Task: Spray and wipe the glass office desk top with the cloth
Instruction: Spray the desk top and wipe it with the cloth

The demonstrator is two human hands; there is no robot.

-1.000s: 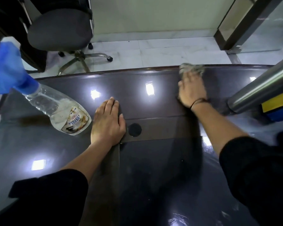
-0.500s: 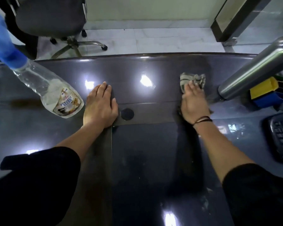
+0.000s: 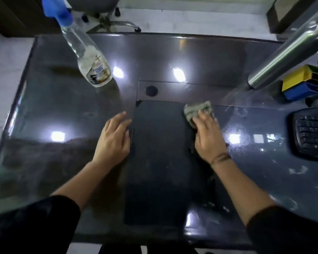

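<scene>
The dark glass desk top fills the view and shines with light reflections. My right hand presses a crumpled grey cloth flat on the glass at mid-desk, fingers on top of it. My left hand rests palm down on the glass beside it, fingers spread, holding nothing. A clear spray bottle with a blue trigger head stands at the back left, apart from both hands. Wet streaks and droplets show on the glass right of the cloth.
A steel bottle stands at the back right, with a yellow and blue organiser next to it. A black keyboard lies at the right edge. An office chair base stands on the floor beyond the desk.
My right hand has drawn the cloth from the far edge back toward me to mid-desk. My left hand has also slid nearer. The camera has pulled back and tilted down.
</scene>
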